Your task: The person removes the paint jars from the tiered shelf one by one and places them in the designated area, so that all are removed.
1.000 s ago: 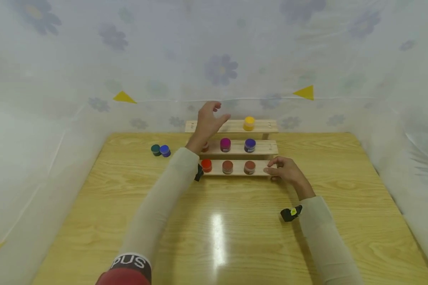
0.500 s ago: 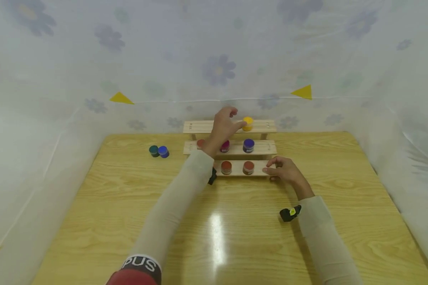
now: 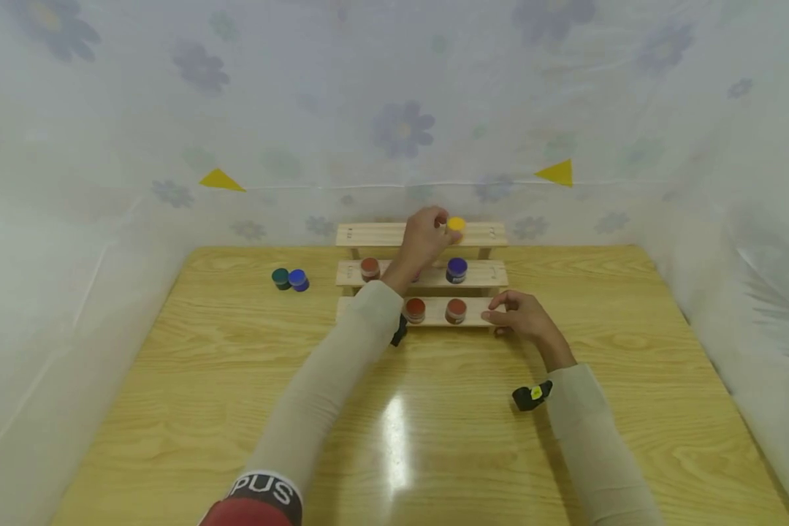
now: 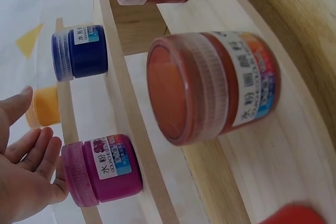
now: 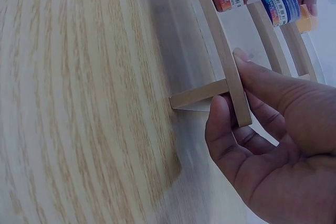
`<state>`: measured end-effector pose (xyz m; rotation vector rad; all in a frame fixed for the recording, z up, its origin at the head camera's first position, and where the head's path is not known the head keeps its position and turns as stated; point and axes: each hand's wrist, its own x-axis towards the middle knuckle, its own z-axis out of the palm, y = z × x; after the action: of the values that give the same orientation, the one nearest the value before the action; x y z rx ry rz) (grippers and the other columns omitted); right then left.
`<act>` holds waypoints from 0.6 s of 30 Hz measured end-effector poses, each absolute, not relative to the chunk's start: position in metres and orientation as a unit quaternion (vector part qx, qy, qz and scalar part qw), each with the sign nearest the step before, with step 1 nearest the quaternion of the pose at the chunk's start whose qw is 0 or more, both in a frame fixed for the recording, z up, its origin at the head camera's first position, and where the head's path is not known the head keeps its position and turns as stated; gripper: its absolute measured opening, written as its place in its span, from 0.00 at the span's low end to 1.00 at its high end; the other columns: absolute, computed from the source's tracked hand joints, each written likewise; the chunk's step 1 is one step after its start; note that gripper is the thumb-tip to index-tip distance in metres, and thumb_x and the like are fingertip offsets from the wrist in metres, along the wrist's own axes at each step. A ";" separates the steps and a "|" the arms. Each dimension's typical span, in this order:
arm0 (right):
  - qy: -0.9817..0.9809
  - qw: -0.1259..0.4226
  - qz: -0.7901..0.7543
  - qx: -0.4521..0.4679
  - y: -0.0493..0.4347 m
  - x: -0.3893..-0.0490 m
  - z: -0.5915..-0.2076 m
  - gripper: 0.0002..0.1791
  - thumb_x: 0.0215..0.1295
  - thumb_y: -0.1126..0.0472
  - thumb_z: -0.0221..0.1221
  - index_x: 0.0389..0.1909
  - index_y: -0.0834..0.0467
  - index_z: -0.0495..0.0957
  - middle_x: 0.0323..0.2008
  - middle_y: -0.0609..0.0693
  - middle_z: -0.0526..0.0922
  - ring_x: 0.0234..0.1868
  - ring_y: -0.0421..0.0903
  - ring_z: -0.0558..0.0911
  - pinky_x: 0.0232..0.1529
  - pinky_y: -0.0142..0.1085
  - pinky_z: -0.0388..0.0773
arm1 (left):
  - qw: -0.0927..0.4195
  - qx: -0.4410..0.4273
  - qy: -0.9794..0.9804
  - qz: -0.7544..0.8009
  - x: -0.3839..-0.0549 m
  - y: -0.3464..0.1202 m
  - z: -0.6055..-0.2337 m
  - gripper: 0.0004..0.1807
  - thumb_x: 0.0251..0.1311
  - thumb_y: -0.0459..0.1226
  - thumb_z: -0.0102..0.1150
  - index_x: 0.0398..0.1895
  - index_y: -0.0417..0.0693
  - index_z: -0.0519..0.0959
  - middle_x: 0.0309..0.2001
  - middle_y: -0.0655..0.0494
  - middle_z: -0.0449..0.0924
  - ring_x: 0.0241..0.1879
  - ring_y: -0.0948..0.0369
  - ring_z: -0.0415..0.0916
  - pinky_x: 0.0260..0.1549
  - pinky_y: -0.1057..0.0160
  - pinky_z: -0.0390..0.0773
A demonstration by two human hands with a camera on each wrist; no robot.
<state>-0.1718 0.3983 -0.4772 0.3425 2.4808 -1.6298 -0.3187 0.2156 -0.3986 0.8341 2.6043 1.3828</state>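
Note:
A three-tier wooden rack (image 3: 381, 234) carries small paint jars. My left hand (image 3: 426, 237) reaches over it and pinches the yellow paint jar (image 3: 456, 229) on the top tier, thumb (image 4: 18, 103) on one side and fingers on the other. A magenta jar (image 4: 102, 170) stands close by its fingers, and a dark blue jar (image 3: 456, 270) sits on the same middle tier. My right hand (image 3: 521, 320) grips the right end of the bottom tier (image 5: 239, 98), thumb above and fingers beneath. Reddish-brown jars (image 3: 456, 310) line that tier; the left forearm hides its red jar in the head view.
Left of the rack, a dark green jar (image 3: 281, 278) and a blue jar (image 3: 298, 280) stand together on the wood-grain table (image 3: 473, 438). A pale flowered sheet (image 3: 289, 109) with yellow triangles encloses the table at the back and sides.
My left hand has moved right along the top tier, and its fingers have closed round the yellow jar. The right hand keeps its grip on the rack's end.

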 end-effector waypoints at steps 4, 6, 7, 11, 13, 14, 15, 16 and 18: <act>0.828 0.079 -0.543 0.116 0.398 -0.172 -0.478 0.20 0.62 0.58 0.62 0.47 0.68 0.71 0.23 0.47 0.62 0.30 0.45 0.84 0.37 0.40 0.83 | 0.035 0.272 0.853 0.444 -0.318 0.217 -0.401 0.20 0.59 0.43 0.63 0.50 0.42 0.75 0.47 0.49 0.77 0.46 0.56 0.73 0.46 0.62 0.76; 0.828 0.079 -0.543 0.115 0.398 -0.172 -0.478 0.20 0.62 0.58 0.62 0.47 0.68 0.71 0.23 0.47 0.62 0.30 0.45 0.84 0.37 0.40 0.83 | 0.033 0.269 0.855 0.442 -0.318 0.218 -0.401 0.20 0.59 0.42 0.63 0.50 0.41 0.75 0.47 0.49 0.77 0.47 0.57 0.74 0.47 0.63 0.76; 0.827 0.079 -0.545 0.116 0.398 -0.172 -0.478 0.20 0.62 0.59 0.62 0.47 0.68 0.71 0.23 0.47 0.62 0.30 0.45 0.84 0.37 0.40 0.83 | 0.032 0.267 0.857 0.440 -0.318 0.219 -0.402 0.20 0.59 0.42 0.63 0.51 0.41 0.75 0.48 0.49 0.77 0.47 0.57 0.74 0.47 0.63 0.76; 0.826 0.079 -0.546 0.114 0.399 -0.173 -0.478 0.20 0.62 0.59 0.62 0.47 0.69 0.71 0.22 0.47 0.62 0.29 0.45 0.84 0.36 0.40 0.83 | 0.034 0.260 0.858 0.442 -0.318 0.220 -0.402 0.20 0.59 0.42 0.64 0.50 0.42 0.75 0.48 0.50 0.77 0.48 0.57 0.74 0.48 0.64 0.76; 0.826 0.079 -0.546 0.112 0.400 -0.173 -0.477 0.20 0.62 0.59 0.62 0.47 0.69 0.72 0.22 0.47 0.63 0.30 0.45 0.84 0.36 0.40 0.83 | 0.035 0.257 0.859 0.442 -0.318 0.220 -0.402 0.20 0.58 0.42 0.64 0.50 0.42 0.75 0.48 0.50 0.77 0.48 0.57 0.74 0.48 0.64 0.76; 0.827 0.079 -0.545 0.112 0.399 -0.173 -0.477 0.20 0.62 0.59 0.62 0.47 0.69 0.72 0.22 0.47 0.63 0.30 0.45 0.84 0.37 0.40 0.83 | 0.035 0.255 0.858 0.444 -0.318 0.220 -0.402 0.19 0.58 0.42 0.64 0.50 0.42 0.75 0.48 0.50 0.77 0.48 0.57 0.74 0.48 0.63 0.76; 0.828 0.079 -0.544 0.111 0.399 -0.173 -0.476 0.20 0.62 0.58 0.62 0.47 0.69 0.72 0.22 0.47 0.63 0.30 0.45 0.84 0.37 0.40 0.83 | 0.035 0.255 0.857 0.446 -0.317 0.220 -0.401 0.19 0.58 0.42 0.64 0.50 0.42 0.75 0.47 0.50 0.77 0.47 0.57 0.74 0.48 0.63 0.76; 0.828 0.078 -0.544 0.111 0.399 -0.173 -0.476 0.20 0.62 0.58 0.62 0.47 0.69 0.72 0.22 0.47 0.63 0.30 0.45 0.84 0.37 0.40 0.83 | 0.035 0.254 0.858 0.446 -0.317 0.219 -0.401 0.19 0.58 0.42 0.64 0.50 0.43 0.75 0.48 0.50 0.77 0.48 0.57 0.74 0.48 0.63 0.76; 0.829 0.078 -0.544 0.109 0.399 -0.172 -0.476 0.20 0.62 0.58 0.62 0.47 0.69 0.72 0.22 0.46 0.63 0.30 0.46 0.84 0.37 0.40 0.83 | 0.033 0.252 0.857 0.449 -0.317 0.218 -0.400 0.19 0.58 0.42 0.64 0.50 0.43 0.75 0.48 0.50 0.77 0.47 0.57 0.73 0.48 0.63 0.76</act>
<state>-0.1721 0.3991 -0.4756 0.3266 2.4816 -1.6279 -0.3165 0.2185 -0.3997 0.7768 2.6364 1.3811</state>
